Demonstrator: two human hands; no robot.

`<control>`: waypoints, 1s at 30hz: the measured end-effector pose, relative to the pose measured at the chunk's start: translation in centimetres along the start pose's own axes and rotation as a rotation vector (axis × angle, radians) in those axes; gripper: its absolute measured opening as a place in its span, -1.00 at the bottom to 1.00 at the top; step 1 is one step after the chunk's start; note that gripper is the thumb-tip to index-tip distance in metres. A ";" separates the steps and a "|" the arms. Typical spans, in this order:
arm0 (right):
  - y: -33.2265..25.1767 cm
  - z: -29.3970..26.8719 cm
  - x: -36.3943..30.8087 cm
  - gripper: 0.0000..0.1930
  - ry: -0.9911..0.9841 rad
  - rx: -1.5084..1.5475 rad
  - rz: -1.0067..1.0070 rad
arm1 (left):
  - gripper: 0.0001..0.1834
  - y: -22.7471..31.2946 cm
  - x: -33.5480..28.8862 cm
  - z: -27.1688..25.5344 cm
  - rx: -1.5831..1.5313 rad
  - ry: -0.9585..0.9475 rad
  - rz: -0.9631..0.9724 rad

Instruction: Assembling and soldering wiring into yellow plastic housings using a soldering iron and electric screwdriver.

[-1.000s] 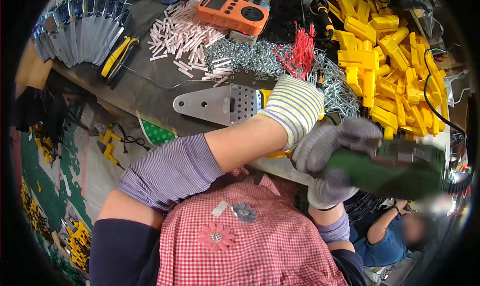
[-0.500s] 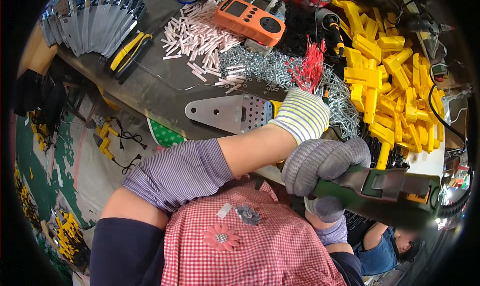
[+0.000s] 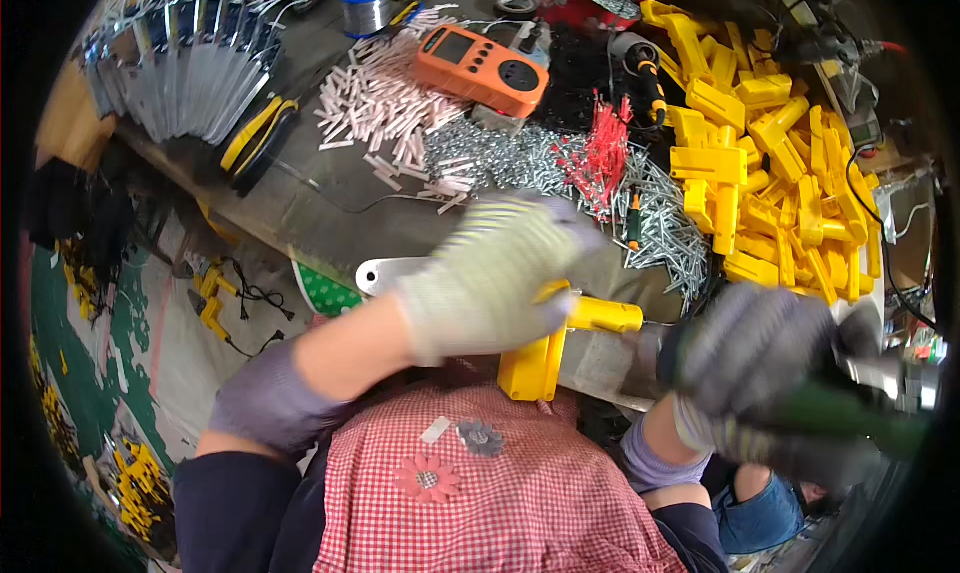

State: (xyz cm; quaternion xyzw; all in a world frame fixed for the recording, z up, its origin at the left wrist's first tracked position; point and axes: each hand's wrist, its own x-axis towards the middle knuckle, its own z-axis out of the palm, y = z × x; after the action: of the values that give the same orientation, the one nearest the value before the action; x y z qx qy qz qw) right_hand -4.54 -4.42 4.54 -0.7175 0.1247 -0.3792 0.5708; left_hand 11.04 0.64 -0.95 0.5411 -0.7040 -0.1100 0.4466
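Observation:
My left hand (image 3: 490, 278), in a pale glove with yellow-green stripes, is closed over a yellow pistol-shaped plastic housing (image 3: 535, 368) at the bench's near edge. The housing's yellow barrel (image 3: 605, 314) points right past my fingers. Beyond my wrist shows the rounded end of a holed metal plate (image 3: 385, 273), its rest hidden by the hand. Some of the left fingers are blurred, so anything else in them cannot be made out. My right hand (image 3: 755, 348), in a grey glove and smeared by motion, is wrapped around a dark green power driver (image 3: 830, 413) at the lower right.
Beyond my hands lie loose screws (image 3: 665, 238), nuts (image 3: 480, 153), red-tipped pieces (image 3: 605, 158), pale sticks (image 3: 385, 103) and an orange meter (image 3: 482, 70). Yellow housings (image 3: 790, 173) pile up at right. Pliers (image 3: 258, 143) and metal plates (image 3: 180, 68) are at left. A co-worker (image 3: 765, 518) is lower right.
My left hand has come back from the screws toward me, and the metal plate with its yellow housing has moved nearer. My right hand has shifted right with the power driver.

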 end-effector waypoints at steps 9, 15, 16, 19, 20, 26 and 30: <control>2.2 0.2 2.8 -0.04 0.175 0.048 0.053 | -0.17 -1.3 -3.6 -1.1 0.153 -0.346 -0.186; 2.9 -0.8 3.9 -0.43 -0.116 0.210 0.020 | -0.15 -1.6 -3.8 -1.0 0.156 -0.307 -0.189; 3.1 -0.7 4.0 -0.43 -0.115 0.213 0.024 | -0.13 -1.7 -3.8 -1.0 0.159 -0.308 -0.197; 3.1 -0.6 3.4 -0.45 -0.124 0.258 0.023 | -0.12 -1.7 -3.9 -1.0 0.162 -0.310 -0.202; 2.8 -0.6 2.6 -0.42 -0.049 0.166 0.062 | -0.13 -1.6 -3.7 -1.0 0.160 -0.301 -0.195; 0.5 -0.1 2.7 -0.17 0.194 -0.012 0.159 | -0.20 -1.9 -3.5 -1.1 0.123 -0.356 -0.219; 0.4 -3.9 3.8 -0.14 0.078 0.629 -0.167 | -0.15 -0.8 -3.2 -1.8 0.152 -0.447 -0.239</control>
State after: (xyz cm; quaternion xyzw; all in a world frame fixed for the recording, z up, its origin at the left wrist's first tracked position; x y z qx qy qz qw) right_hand -4.49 -9.68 5.93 -0.4988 -0.0359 -0.4720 0.7260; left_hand 12.97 3.70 -2.04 0.6147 -0.7226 -0.2253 0.2220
